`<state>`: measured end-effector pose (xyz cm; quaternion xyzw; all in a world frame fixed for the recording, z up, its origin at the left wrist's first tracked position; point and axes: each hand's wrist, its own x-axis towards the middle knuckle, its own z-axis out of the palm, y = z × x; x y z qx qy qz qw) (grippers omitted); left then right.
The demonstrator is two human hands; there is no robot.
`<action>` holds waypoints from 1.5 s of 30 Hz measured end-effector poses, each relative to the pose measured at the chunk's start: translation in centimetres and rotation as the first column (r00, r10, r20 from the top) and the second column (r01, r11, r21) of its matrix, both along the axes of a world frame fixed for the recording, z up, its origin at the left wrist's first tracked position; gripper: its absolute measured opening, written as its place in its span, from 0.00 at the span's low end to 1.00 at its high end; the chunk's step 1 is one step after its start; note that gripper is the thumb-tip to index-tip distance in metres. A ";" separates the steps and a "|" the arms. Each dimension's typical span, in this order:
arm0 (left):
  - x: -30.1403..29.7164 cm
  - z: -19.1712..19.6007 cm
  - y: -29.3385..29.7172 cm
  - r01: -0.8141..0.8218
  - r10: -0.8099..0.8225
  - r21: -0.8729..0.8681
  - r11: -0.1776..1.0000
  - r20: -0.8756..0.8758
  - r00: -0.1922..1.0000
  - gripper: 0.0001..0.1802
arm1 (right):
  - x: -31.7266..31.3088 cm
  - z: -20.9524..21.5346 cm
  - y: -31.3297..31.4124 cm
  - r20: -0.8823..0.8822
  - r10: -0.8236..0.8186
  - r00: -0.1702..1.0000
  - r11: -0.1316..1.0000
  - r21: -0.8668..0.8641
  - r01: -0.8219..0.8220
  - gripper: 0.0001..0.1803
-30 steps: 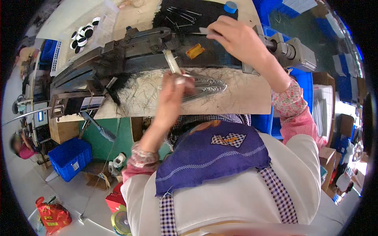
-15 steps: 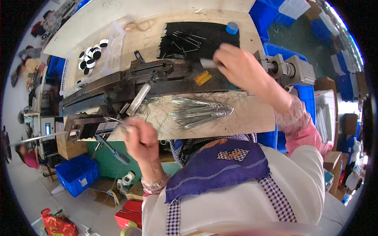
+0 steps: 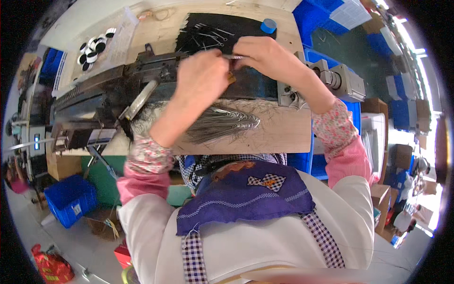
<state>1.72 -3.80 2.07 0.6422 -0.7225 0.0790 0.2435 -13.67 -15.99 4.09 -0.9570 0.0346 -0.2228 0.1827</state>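
Note:
My left hand is closed above the dark metal bench machine, and its fingertips are mostly hidden; what they hold cannot be made out. Close beside it, my right hand pinches a small flat grey metal piece, which spans the gap between both hands. Partly behind the left fingers shows a yellow piece on the machine. Below my left wrist, a fanned bundle of thin bent metal wires lies on the wooden bench.
Several looped metal pieces lie on a black cloth with a blue tape roll. A clear bin holds black-and-white round pieces. A grey motor-like unit stands right, beside blue crates. Wire scraps litter the bench.
My left hand has moved up and right, from the bench's left end to beside my right hand. The right hand has moved slightly left and up. The whole view has shifted a little.

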 end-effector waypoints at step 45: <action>5.6 -7.6 13.9 -0.537 -0.147 -0.042 0.843 -0.977 -0.155 0.12 | -4.6 -4.2 6.3 -0.227 -0.283 0.932 0.926 0.188 0.327 0.09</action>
